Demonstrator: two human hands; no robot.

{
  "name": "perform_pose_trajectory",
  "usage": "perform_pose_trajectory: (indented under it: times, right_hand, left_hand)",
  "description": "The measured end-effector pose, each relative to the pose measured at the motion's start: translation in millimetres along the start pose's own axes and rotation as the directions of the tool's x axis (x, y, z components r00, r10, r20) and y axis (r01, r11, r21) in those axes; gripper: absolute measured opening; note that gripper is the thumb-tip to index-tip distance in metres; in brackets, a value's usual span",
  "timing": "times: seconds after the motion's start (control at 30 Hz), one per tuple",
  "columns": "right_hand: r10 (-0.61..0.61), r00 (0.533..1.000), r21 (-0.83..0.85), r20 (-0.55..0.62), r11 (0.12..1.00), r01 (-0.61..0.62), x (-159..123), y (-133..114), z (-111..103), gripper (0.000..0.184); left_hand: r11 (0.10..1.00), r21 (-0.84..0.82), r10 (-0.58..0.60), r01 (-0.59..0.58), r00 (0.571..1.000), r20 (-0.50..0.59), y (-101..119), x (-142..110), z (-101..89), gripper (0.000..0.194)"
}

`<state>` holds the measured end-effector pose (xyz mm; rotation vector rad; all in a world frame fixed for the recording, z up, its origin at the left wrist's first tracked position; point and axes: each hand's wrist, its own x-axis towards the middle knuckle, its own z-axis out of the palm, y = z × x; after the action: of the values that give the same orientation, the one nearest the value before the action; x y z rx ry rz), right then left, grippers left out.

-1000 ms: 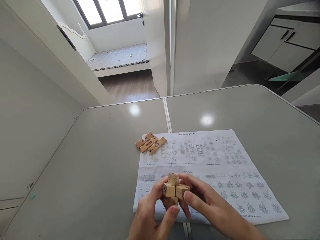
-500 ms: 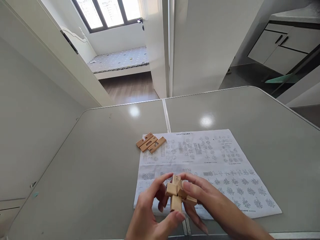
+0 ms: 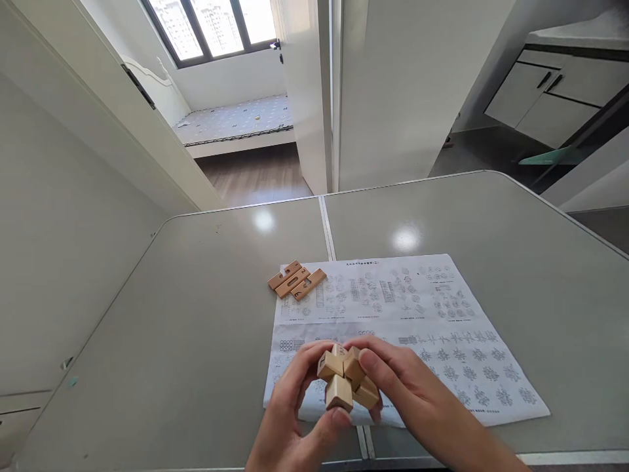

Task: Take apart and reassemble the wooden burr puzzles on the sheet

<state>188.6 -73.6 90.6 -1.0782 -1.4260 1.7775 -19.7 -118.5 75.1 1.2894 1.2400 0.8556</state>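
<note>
Holding an interlocked cluster of pale, square-section wooden blocks (image 3: 350,373) in front of the body, the person grasps it from both sides, above the near part of a white paper sheet printed with small diagrams (image 3: 383,328). The left hand (image 3: 287,406) has its fingers closed around the left and far sides, with the thumb at the near end of the lower block. The right hand (image 3: 413,387) presses its thumb against the upper right block, and its other fingers curl behind; their exact contact points are hidden. Compared with a second ago, the cluster has been turned: the lower block, formerly mostly concealed, now presents its end toward the viewer, and the right thumb sits higher on the assembly. The grip has thus been adjusted without visible separation of the blocks; the change appears to be one of orientation, exposing other faces and joints. Whether any block has slid along its joint cannot be determined. Three flat brown wooden bars with cut-outs and dark numerals (image 3: 298,278) remain side by side at the far left corner of the sheet, partly overhanging onto the grey desk (image 3: 196,341), apart from both hands.
</note>
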Motion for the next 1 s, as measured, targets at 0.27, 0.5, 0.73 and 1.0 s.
perform_pose_trajectory:
  times: [0.27, 0.5, 0.73, 1.0]
  right_hand:
    - [-0.199, 0.978, -0.283, -0.066, 0.944, 0.173, -3, -4, -11, 0.028]
    - [-0.18, 0.984, -0.345, 0.002, 0.923, 0.17, -6, -4, -14, 0.023]
    - [-0.14, 0.982, -0.363, 0.129, 0.915, 0.179, -8, -3, -11, 0.01]
    - [-0.204, 0.969, -0.368, 0.139, 0.898, 0.242, -11, 3, -9, 0.013]
  left_hand:
    - [0.998, -0.055, -0.032, 0.032, 0.999, -0.003, -4, -3, 0.7, 0.068]
    - [0.998, -0.055, -0.029, 0.027, 0.999, -0.031, -2, -3, -1.4, 0.07]
    - [0.993, 0.049, 0.114, -0.108, 0.984, -0.134, 8, 1, 1.4, 0.07]
    - [0.91, 0.215, 0.389, -0.354, 0.909, -0.149, 20, 8, 10.3, 0.061]
